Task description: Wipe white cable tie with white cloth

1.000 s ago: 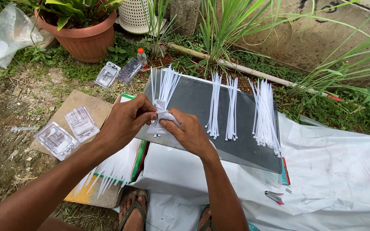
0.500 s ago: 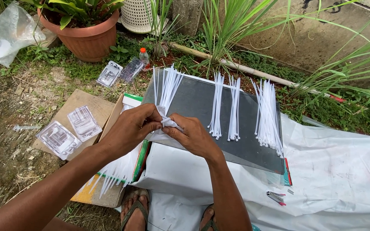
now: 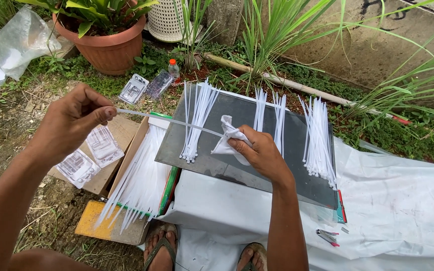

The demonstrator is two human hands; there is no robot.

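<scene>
Drawn out leftward since earlier, the left hand (image 3: 74,120) pinches a thin white plastic cable tie (image 3: 169,120), pulling it taut through the crumpled white cloth (image 3: 229,138) gripped by the right hand (image 3: 259,153).

Terracotta plant pot (image 3: 107,49), plastic bottle (image 3: 163,80)

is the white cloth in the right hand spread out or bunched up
Bunched up: the white cloth is crumpled in the right hand, pinched around the zip tie that the left hand pulls taut.
</scene>
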